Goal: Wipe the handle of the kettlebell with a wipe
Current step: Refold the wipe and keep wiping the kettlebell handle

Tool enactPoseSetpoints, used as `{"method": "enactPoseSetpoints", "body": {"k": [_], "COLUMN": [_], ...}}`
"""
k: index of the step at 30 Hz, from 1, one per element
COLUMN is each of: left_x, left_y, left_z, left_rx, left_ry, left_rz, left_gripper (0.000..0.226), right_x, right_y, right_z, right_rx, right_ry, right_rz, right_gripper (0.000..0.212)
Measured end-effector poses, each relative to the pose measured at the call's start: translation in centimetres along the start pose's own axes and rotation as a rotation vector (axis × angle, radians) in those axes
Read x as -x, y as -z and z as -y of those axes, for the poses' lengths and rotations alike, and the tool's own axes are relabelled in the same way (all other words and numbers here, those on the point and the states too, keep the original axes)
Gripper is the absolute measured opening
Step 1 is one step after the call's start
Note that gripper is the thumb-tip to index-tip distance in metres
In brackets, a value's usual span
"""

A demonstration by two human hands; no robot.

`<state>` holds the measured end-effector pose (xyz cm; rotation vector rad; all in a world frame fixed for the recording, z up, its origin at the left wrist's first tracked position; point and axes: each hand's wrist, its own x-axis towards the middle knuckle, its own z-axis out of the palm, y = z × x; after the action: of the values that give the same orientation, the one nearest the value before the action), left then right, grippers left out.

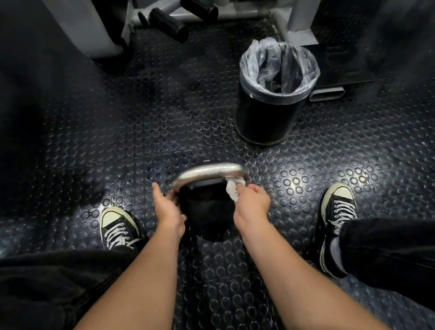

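A black kettlebell (208,213) stands on the studded rubber floor between my feet, its shiny metal handle (208,172) arching across the top. My right hand (252,201) pinches a crumpled white wipe (233,189) and holds it against the right end of the handle. My left hand (166,208) grips the left side of the kettlebell just below the handle's left end, thumb on the near side, fingers partly hidden behind the body.
A black bin (267,113) lined with a clear plastic bag stands on the floor beyond the kettlebell to the right. Grey gym machine frames and black foam rollers (170,24) fill the far side. My sneakers (118,227) flank the kettlebell.
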<state>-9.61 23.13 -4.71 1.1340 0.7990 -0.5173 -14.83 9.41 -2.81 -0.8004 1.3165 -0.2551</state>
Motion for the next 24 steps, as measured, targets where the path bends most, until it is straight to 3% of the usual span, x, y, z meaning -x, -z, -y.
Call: {"method": "enactPoseSetpoints", "body": {"k": [3,5,9,12,14,16,21,24], "left_x": [-0.07,-0.08,-0.17,-0.27,-0.34,-0.39,-0.13,-0.13], "left_y": [0.03,0.02,0.08,0.14,0.28,0.39,0.22,0.16], "left_z": [0.03,0.1,0.08,0.13,0.16,0.23,0.04,0.05], "left_rx": [0.001,0.003,0.012,-0.001,-0.011,-0.014,-0.014,-0.01], "left_ry": [0.006,0.003,0.004,0.0,-0.012,-0.016,-0.012,-0.001], "left_rz": [-0.006,0.0,0.004,0.0,0.01,0.01,0.003,-0.003], "left_gripper": [0.082,0.081,0.081,0.081,0.082,0.083,0.082,0.081], "right_x": [-0.11,0.16,0.34,0.15,0.04,0.23,0.09,-0.1], "right_y": [-0.44,-0.21,-0.3,-0.03,-0.06,-0.19,0.3,0.48], "right_z": [-0.67,-1.06,-0.17,-0.43,-0.92,-0.52,-0.63,-0.93], "right_rx": [-0.069,-0.064,-0.134,-0.183,-0.177,-0.185,-0.26,-0.282], "right_ry": [-0.056,-0.07,-0.106,-0.132,-0.134,-0.133,-0.136,-0.155], "right_rz": [0.007,0.024,0.033,0.032,0.045,0.044,0.055,0.082], "right_gripper": [0.026,0.011,0.035,0.013,0.026,0.013,0.024,0.016]}}
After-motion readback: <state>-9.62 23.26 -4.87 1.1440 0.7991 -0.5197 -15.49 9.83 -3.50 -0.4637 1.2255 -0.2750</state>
